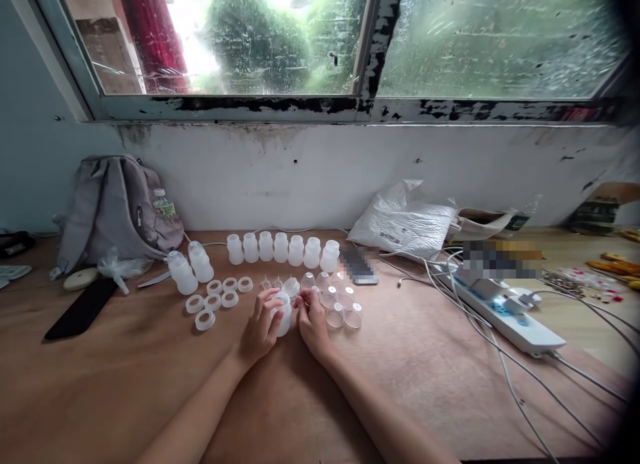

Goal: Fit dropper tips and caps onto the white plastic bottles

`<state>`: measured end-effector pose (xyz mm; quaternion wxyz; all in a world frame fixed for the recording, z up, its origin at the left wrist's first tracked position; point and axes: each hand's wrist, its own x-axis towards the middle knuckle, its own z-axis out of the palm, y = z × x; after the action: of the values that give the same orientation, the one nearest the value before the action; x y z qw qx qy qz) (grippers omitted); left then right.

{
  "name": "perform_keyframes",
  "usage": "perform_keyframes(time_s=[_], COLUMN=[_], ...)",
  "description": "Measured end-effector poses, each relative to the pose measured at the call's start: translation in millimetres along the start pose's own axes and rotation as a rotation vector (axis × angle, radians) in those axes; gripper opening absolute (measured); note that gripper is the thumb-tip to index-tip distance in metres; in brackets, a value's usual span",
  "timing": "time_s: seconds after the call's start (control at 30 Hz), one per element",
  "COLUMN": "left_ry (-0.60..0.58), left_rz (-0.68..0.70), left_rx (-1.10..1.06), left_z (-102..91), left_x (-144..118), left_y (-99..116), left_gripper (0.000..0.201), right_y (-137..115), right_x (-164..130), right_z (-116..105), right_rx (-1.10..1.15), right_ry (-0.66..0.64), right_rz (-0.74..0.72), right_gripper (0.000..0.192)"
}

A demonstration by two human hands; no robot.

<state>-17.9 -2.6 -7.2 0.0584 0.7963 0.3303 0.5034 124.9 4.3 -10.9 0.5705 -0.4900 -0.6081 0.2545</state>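
My left hand (261, 324) is wrapped around a frosted baby bottle (284, 321), which stands upright on the table with its open mouth up. Close by on the bottle's right, the fingers of my right hand (311, 317) are bent together in a pinch; whatever is between them is too small or hidden to name. Just behind both hands lie small clear teats (265, 285) and a whitish round part (291, 287). Several clear dome caps (335, 315) sit to the right of my right hand. White screw rings (205, 319) lie in a group on the left.
Several frosted bottles (266, 247) line the back, with two taller assembled ones (182, 273) at left. A phone (363, 267), a silver plastic bag (405, 217), and a white power strip (515, 317) with cables are on the right. A grey backpack (113, 204) and black case (80, 309) are left.
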Motion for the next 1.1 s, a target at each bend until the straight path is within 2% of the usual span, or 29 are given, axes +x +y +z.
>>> perform_keyframes(time_s=[0.03, 0.17, 0.23, 0.3, 0.4, 0.47, 0.8, 1.0, 1.1], left_ry=[-0.008, -0.039, -0.054, -0.017, 0.073, 0.086, -0.004, -0.056, -0.101], left_rz=[-0.013, -0.173, -0.258, -0.294, -0.26, -0.209, -0.006, -0.011, -0.003], left_rx=[-0.036, -0.188, -0.188, -0.152, -0.041, 0.05, 0.221, 0.387, 0.404], left_z=[0.6, 5.7, 7.5, 6.8, 1.1, -3.4, -16.3, -25.7, -25.4], left_x=[0, 0, 1, 2, 5, 8, 8, 9, 9], left_y=[-1, -3, -4, -3, -2, -1, -6, -17, -24], left_gripper=[0.024, 0.063, 0.065, 0.058, 0.049, 0.044, 0.044, 0.041, 0.04], right_y=[0, 1, 3, 3, 3, 2, 0, -4, -3], right_x=[0, 0, 0, 1, 1, 2, 2, 6, 6], right_z=[0, -1, -1, -2, -3, -4, -7, -12, -13], right_rx=[0.001, 0.008, 0.014, 0.021, 0.037, 0.056, 0.1, 0.28, 0.298], right_ry=[-0.004, -0.013, -0.006, 0.003, 0.014, 0.014, -0.01, -0.078, -0.088], right_rz=[0.004, 0.034, 0.041, 0.05, 0.072, 0.085, 0.106, 0.158, 0.157], right_gripper=[0.009, 0.011, 0.012, 0.012, 0.012, 0.011, 0.013, 0.018, 0.02])
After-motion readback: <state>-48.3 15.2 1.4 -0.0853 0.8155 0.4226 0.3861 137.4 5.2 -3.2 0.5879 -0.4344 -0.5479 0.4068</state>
